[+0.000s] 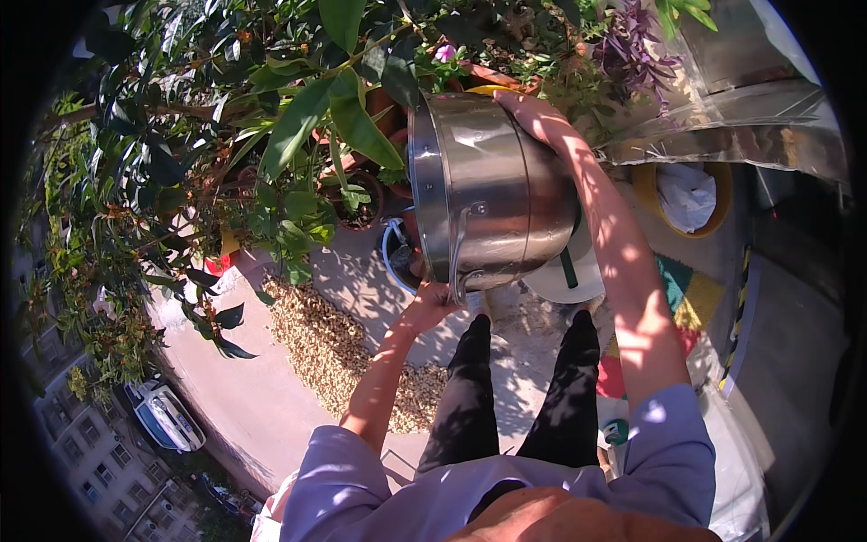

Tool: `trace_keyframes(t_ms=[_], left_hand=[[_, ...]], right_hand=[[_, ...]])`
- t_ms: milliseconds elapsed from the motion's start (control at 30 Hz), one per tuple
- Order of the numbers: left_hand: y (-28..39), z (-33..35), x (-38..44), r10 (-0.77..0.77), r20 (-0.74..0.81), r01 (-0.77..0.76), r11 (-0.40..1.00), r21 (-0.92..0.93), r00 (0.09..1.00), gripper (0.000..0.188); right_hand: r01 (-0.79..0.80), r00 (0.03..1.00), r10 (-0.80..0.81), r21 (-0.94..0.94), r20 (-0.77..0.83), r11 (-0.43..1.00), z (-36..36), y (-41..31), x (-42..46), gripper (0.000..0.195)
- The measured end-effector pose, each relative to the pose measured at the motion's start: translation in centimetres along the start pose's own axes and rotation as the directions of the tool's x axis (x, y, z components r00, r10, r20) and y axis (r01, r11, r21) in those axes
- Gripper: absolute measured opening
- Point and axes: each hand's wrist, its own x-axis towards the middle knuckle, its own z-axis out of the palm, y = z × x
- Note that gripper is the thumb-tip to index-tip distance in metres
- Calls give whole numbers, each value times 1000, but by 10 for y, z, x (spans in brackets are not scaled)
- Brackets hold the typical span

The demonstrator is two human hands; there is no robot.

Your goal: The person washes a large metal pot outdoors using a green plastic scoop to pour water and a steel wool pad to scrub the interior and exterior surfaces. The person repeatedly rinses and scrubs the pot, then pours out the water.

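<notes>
A large stainless-steel stockpot (501,183) is held tipped on its side in front of me, its rim towards the left and its base towards the right. My left hand (433,306) grips it at the near side of the rim, close to a wire side handle (460,254). On the far side, near the base, my right hand (538,120) supports the wall, fingertips partly out of sight. The pot's inside cannot be seen. Under its rim a bucket with a blue edge (387,254) shows in part, its contents hard to make out.
A whitish basin (586,274) with a dark green stick lies partly behind the pot. Small tan pieces, apparently peanuts (332,345), cover ground to the left. Potted plants (359,203) crowd the far side. A yellow tub (723,196) and coloured mat (698,305) are at right.
</notes>
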Motion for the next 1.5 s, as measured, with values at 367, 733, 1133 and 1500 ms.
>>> trace_keyframes(t_ms=[367,733,1133,1500], left_hand=[[166,-78,47,21,-120,-100,703,-704,993,66],[108,-67,-14,-83,-190,-1,915,-403,978,43],[94,-59,-30,-142,-601,-164,890,-425,787,63],[111,-60,-18,-170,-499,-92,884,-458,850,54]], right_hand=[[255,798,-533,-643,-282,722,85,-25,-112,49],[-27,857,334,614,-392,789,39,225,-49,43],[94,736,567,885,-370,456,145,414,-36,28],[160,983,162,809,-81,-566,159,382,-70,31]])
